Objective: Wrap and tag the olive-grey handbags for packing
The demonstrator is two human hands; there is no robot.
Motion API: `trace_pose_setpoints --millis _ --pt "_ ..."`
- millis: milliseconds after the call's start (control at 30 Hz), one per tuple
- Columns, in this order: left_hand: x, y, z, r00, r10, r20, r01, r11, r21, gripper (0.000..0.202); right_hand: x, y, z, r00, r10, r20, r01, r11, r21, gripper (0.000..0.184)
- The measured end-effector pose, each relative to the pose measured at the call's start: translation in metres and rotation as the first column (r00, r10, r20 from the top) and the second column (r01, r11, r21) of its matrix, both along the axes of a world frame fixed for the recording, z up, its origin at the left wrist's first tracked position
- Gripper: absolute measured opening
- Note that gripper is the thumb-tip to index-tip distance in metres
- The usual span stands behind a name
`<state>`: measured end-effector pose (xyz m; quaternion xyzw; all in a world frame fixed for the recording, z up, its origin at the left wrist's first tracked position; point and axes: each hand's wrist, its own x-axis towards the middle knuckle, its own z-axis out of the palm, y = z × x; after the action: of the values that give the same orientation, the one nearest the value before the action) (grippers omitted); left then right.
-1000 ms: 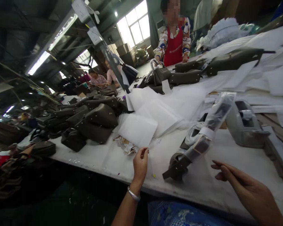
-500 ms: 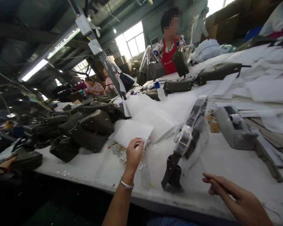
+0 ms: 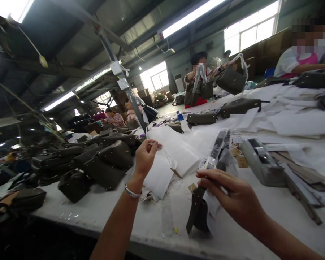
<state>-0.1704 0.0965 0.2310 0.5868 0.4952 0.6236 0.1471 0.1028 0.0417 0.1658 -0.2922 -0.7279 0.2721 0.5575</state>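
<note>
My left hand [image 3: 146, 159] is closed in a pinch on the thin white string of a hang tag [image 3: 176, 173]. The small brown tag dangles from the string to the right, above white paper sheets [image 3: 158, 173]. My right hand [image 3: 230, 191] is over a dark strap [image 3: 196, 209] partly wrapped in clear plastic, covering part of its buckle. Its thumb and fingers are brought together at the tips; whether anything is between them I cannot make out. Under the paper lies a heap of more tags and strings [image 3: 148, 196].
Dark bags [image 3: 108, 162] are piled at the left. A grey tape dispenser [image 3: 262, 162] stands at the right, beside brown and grey strips [image 3: 300, 191]. Across the table a person [image 3: 199, 86] in red handles dark bags. Another person [image 3: 298, 65] works at far right.
My left hand has risen from the tag heap, drawing up a tag by its string. My right hand has moved left and up, over the strap. The camera view has shifted.
</note>
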Motion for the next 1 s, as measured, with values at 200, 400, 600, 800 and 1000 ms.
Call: trace_pose_setpoints --millis 200,400,600,800,1000 --pt "0.018 -0.002 0.033 0.992 -0.121 -0.039 0.123 0.991 0.049 0.030 -0.027 0.047 0.035 0.986 0.142 0.093 -0.140 0.990 -0.025 0.033" --pt "0.039 -0.006 0.059 0.972 -0.233 -0.002 0.232 0.968 0.096 0.032 -0.052 0.096 0.057 0.951 0.235 0.202 -0.252 0.966 0.062 0.054" --pt "0.045 -0.003 0.062 0.948 -0.273 0.161 0.264 0.962 0.075 0.035 -0.054 0.092 0.057 0.916 0.386 0.107 -0.370 0.918 -0.145 0.039" --pt "0.042 0.008 0.045 0.956 -0.228 0.184 0.229 0.973 0.018 0.043 -0.036 0.062 0.065 0.851 0.433 -0.297 -0.524 0.724 -0.448 0.055" --pt "0.063 -0.011 0.030 0.980 -0.023 -0.198 0.066 0.974 0.215 0.035 -0.010 0.042 0.075 0.741 0.221 -0.634 -0.614 0.604 -0.508 0.075"
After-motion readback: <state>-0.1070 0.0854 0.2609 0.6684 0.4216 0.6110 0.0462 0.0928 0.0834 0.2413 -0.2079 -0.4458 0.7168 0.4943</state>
